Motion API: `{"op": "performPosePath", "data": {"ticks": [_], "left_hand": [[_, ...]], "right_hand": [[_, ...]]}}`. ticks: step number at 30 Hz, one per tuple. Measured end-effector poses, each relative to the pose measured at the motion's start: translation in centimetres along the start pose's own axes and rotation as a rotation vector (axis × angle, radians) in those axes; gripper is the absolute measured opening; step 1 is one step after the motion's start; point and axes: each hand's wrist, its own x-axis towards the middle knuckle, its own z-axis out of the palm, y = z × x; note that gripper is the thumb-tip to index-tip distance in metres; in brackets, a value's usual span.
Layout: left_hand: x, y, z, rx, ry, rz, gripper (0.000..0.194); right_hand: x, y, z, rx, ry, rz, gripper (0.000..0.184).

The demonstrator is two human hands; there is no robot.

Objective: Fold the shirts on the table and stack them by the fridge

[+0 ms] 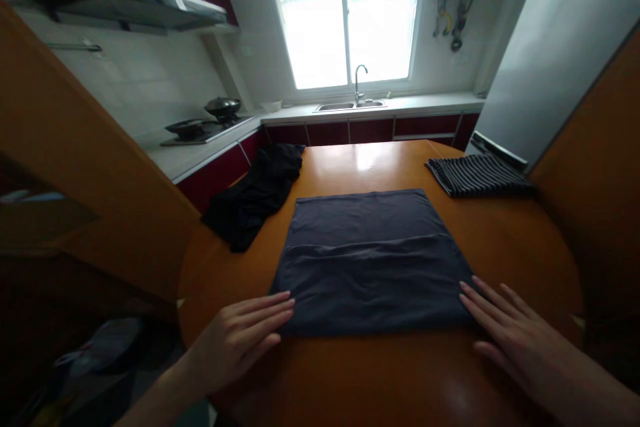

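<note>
A dark blue-grey cloth garment (370, 267) lies folded into a flat, roughly four-sided shape on the wooden table (370, 380). A crease runs across its middle. My left hand (240, 337) rests with fingers stretched out, the tips on the garment's near left corner. At the opposite near corner, the fingertips of my right hand (515, 327) touch the right edge, fingers extended and slightly spread. Neither hand grips the cloth. Exactly what kind of garment it is cannot be made out.
A crumpled black garment (260, 193) lies at the table's left edge. Folded black-and-white striped cloth (480, 175) sits at the far right. Beyond the table are a counter with a sink (350, 106), a stove with pans (223, 107), and a fridge (555, 47) on the right.
</note>
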Motion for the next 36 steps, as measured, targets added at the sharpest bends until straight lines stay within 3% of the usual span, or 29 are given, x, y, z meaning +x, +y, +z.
{"op": "performPosePath", "data": {"ticks": [3, 5, 7, 9, 12, 17, 25, 31, 33, 36], "left_hand": [[5.1, 0.5, 1.0, -0.031, 0.045, -0.128, 0.044], [9.0, 0.6, 2.7, -0.054, -0.003, -0.139, 0.044], [12.1, 0.6, 4.9, -0.042, -0.080, -0.129, 0.045], [13.5, 0.4, 6.9, -0.047, -0.159, -0.101, 0.058], [13.0, 0.1, 8.5, -0.082, -0.234, -0.061, 0.083], [10.9, 0.2, 8.0, -0.100, -0.265, -0.042, 0.084], [9.9, -0.3, 9.1, -0.006, -0.172, -0.342, 0.081], [10.3, -5.7, 7.3, -0.074, -0.045, -0.573, 0.043], [10.7, -7.9, 6.3, -0.115, -0.106, -0.614, 0.033], [11.1, -10.2, 5.4, -0.246, -0.196, -0.570, 0.025]], "right_hand": [[5.2, -2.6, -0.8, 0.049, -0.100, 0.003, 0.063], [9.6, -4.3, -0.4, 0.108, -0.129, -0.008, 0.057], [13.3, -5.5, 1.0, 0.158, -0.149, -0.019, 0.055], [15.6, -6.2, 3.0, 0.179, -0.188, -0.021, 0.058], [15.9, -6.4, 5.7, 0.198, -0.238, -0.018, 0.069], [14.4, -6.1, 6.8, 0.227, -0.234, -0.027, 0.076], [14.3, -5.6, 6.8, 0.154, -0.249, 0.153, 0.076], [14.3, -4.9, 7.3, 0.153, -0.258, 0.251, 0.071], [14.9, -3.6, 7.2, 0.159, -0.284, 0.293, 0.063], [15.6, 0.5, 6.6, 0.167, -0.283, 0.371, 0.051]]}}
